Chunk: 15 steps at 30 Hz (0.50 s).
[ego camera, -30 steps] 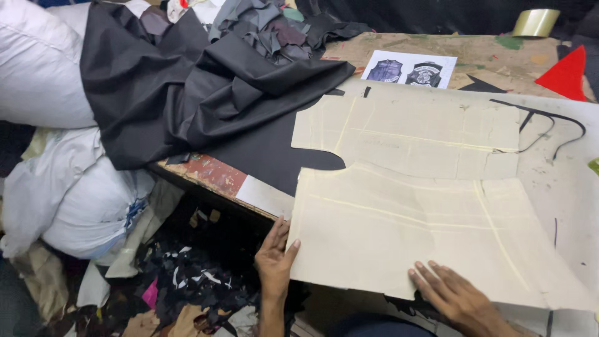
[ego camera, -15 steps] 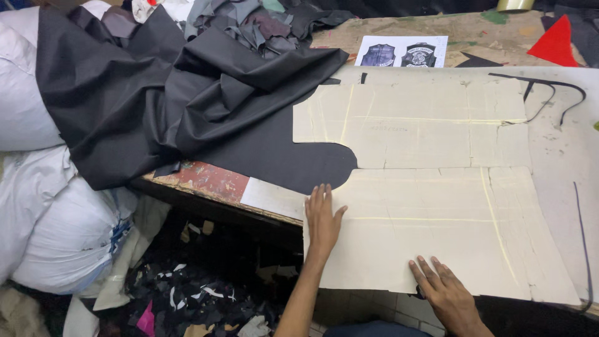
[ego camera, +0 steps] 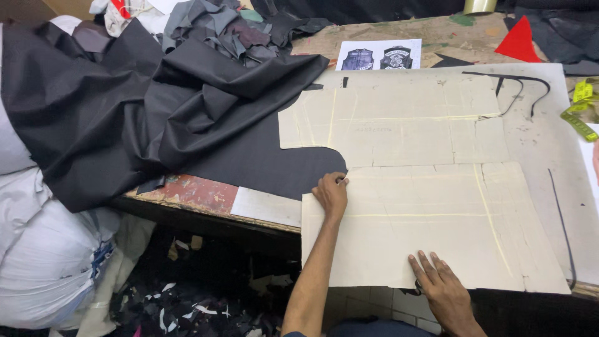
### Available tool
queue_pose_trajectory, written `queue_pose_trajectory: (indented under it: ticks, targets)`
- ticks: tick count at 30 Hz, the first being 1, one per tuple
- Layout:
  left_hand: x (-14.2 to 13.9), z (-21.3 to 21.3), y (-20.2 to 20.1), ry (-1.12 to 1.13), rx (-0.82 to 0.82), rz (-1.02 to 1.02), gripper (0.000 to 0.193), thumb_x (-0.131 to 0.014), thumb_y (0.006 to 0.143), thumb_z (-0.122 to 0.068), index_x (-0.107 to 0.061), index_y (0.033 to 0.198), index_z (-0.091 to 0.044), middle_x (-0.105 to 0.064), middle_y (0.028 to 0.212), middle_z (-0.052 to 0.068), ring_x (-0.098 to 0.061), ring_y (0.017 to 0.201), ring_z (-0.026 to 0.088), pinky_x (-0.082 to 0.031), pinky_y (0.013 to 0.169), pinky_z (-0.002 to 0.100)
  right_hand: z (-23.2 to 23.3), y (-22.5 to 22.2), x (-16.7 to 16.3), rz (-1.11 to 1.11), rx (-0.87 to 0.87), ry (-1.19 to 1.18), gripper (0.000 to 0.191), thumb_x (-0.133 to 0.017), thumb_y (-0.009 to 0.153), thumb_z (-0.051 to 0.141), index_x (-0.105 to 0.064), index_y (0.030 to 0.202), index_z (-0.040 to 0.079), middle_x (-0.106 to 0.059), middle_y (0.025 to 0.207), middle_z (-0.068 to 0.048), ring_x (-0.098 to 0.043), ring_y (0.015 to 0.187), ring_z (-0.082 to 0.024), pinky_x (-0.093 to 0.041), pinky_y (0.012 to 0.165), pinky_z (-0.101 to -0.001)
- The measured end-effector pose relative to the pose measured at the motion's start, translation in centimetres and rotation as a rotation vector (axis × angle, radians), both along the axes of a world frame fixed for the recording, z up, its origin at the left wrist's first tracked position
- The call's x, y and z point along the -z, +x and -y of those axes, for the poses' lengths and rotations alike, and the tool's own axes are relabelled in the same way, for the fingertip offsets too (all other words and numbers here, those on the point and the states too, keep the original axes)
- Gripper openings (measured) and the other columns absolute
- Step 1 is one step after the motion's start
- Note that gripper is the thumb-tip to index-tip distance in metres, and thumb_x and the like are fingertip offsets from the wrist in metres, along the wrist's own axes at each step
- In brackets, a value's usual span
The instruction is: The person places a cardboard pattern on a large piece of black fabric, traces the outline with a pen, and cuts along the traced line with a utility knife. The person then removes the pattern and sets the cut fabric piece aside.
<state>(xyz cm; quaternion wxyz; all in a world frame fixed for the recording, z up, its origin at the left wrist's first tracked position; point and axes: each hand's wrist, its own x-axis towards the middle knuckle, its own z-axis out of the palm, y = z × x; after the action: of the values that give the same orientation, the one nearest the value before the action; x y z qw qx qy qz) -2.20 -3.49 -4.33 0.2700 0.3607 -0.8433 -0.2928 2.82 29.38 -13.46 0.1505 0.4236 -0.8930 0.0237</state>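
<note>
The worn wooden worktable stands in a cluttered sewing workshop, with its front edge running above a floor littered with fabric offcuts.

A large beige cardboard pattern piece lies flat on the table, near its front edge. The left hand rests at the upper left corner of this pattern piece, fingers curled together around a small white object that appears to be chalk; the object is too small to identify with certainty. The right hand lies palm down on the lower edge of the same pattern piece, fingers spread apart and gripping nothing.

A second beige cardboard pattern piece lies directly behind the first, its edge touching it. Both pieces lie partly on a sheet of black fabric, which spreads to the left and bunches into heavy folds over the table's left end.

Further out:
- A white printed sheet showing two vest pictures lies behind the patterns.
- A red triangular scrap lies at the far right.
- A yellow-green measuring tape lies at the right edge.
- White stuffed sacks stand left of the table.
</note>
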Motion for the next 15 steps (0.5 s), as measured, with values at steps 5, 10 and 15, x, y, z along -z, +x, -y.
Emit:
queue_pose_trajectory:
  ticks: [5, 10, 15]
  targets:
    - [0.3, -0.1, 0.0, -0.009, 0.008, -0.037, 0.027, -0.080, 0.084, -0.013, -0.081, 0.109, -0.022, -0.069, 0.089, 0.002, -0.062, 0.094, 0.024, -0.038, 0.087, 0.044, 0.0, -0.2, -0.1, 0.012, 0.007, -0.018, 0.062, -0.047, 0.093, 0.002, -0.050, 0.149, 0.029, -0.057, 0.145, -0.001, -0.055, 0.134, -0.025, -0.048, 0.112, -0.0404]
    - [0.8, 0.4, -0.7, -0.059, 0.010, -0.005, 0.032, -0.076, 0.086, -0.007, -0.081, 0.113, -0.025, -0.067, 0.093, 0.003, -0.062, 0.094, 0.025, -0.039, 0.085, 0.045, 0.5, 0.0, -0.5, 0.044, 0.010, -0.052, 0.061, -0.047, 0.092, 0.003, -0.052, 0.148, 0.027, -0.057, 0.144, -0.003, -0.055, 0.134, -0.025, -0.047, 0.110, -0.0415]
    - [1.2, 0.5, -1.2, -0.098, 0.020, 0.051, 0.038, -0.069, 0.089, -0.003, -0.081, 0.115, -0.027, -0.064, 0.093, 0.006, -0.060, 0.096, 0.026, -0.040, 0.086, 0.045, 0.8, 0.1, -0.8, 0.086, -0.021, -0.096, 0.062, -0.051, 0.090, 0.003, -0.051, 0.149, 0.024, -0.057, 0.145, -0.005, -0.055, 0.133, -0.028, -0.047, 0.110, -0.0423]
